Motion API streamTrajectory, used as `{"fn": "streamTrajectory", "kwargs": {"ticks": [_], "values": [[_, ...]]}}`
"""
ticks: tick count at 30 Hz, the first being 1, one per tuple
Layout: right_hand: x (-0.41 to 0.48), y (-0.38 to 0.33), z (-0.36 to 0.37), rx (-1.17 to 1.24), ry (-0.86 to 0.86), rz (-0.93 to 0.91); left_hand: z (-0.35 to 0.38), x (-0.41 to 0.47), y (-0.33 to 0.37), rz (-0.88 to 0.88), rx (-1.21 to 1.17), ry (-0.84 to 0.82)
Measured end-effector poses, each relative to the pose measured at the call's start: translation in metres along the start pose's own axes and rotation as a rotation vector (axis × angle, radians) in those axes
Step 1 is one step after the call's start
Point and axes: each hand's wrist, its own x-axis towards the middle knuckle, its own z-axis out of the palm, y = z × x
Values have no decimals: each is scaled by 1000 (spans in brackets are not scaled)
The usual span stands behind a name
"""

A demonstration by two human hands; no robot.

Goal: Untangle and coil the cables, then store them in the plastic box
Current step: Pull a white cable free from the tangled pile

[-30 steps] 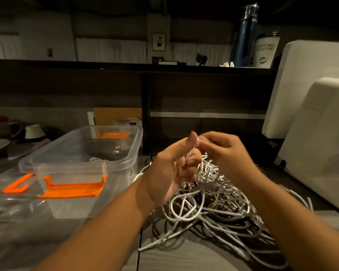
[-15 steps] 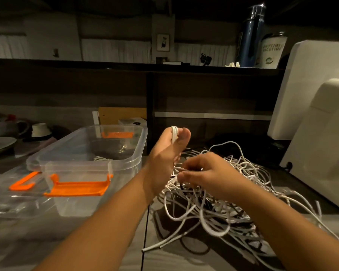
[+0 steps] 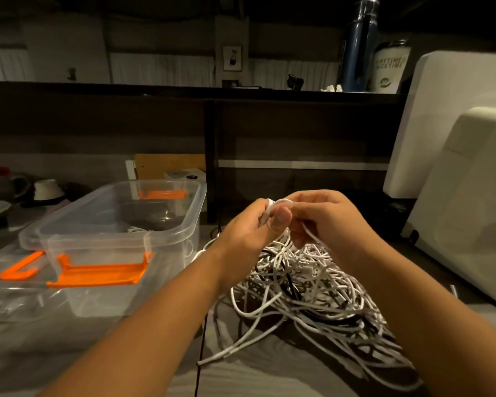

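A tangled pile of white cables [image 3: 309, 285], with a few black strands in it, lies on the grey table in front of me. Above the pile my left hand [image 3: 255, 227] grips a small bundle of white cable loops [image 3: 269, 209], thumb pressed over them. My right hand [image 3: 324, 219] meets it from the right and pinches a strand of the same cable, which trails down into the pile. The clear plastic box [image 3: 166, 236] with orange latches stands open to the left; a little white cable shows inside it.
The box's clear lid with an orange clip [image 3: 17, 272] lies flat at the left. A large white appliance [image 3: 464, 179] stands close on the right. A dark shelf unit [image 3: 298, 133] backs the table, with a blue bottle [image 3: 358, 44] and a tin on top. Dishes sit at the far left.
My right hand has come back up from the pile to my left hand, bringing a cable strand with it. The left hand has stayed raised with the loops in its grip.
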Motion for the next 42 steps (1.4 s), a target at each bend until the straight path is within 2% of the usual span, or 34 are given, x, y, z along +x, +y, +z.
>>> {"fn": "streamTrajectory", "kwargs": {"ticks": [6,7,10,13,17,19,21,23,26,28,31,34,37,40,42], "values": [[4,12,-2,-489,249,-247,3,1,0,-90,-98,-76],[5,13,-3,-508,281,-270,4,1,0,-95,-128,-96],[8,17,-10,-380,279,-275,5,1,4,-98,-276,-162],[9,24,-11,-378,260,-280,6,0,7,-93,-489,-183],[10,26,-7,-264,261,-279,6,-1,8,-107,-614,-197],[10,26,-5,-234,236,-264,5,-1,8,-104,-662,-208],[10,31,0,-312,180,-162,5,-1,11,-106,-715,-183],[9,35,8,-528,65,-41,4,-2,13,-107,-764,-119],[6,31,22,-874,-151,-94,-2,-2,17,-101,-799,26],[4,29,27,-998,-223,-204,-3,-1,18,-66,-764,92],[-1,25,32,-1098,-238,-363,-5,1,15,-31,-584,152],[-6,12,28,-1037,-164,-358,-4,2,7,-15,-276,152],[-7,7,19,-952,-76,-355,-1,1,2,-36,-148,113],[-4,7,13,-1032,6,-381,2,2,-4,-10,7,55],[-4,6,11,-1088,55,-463,6,0,-6,-15,68,20]]}}
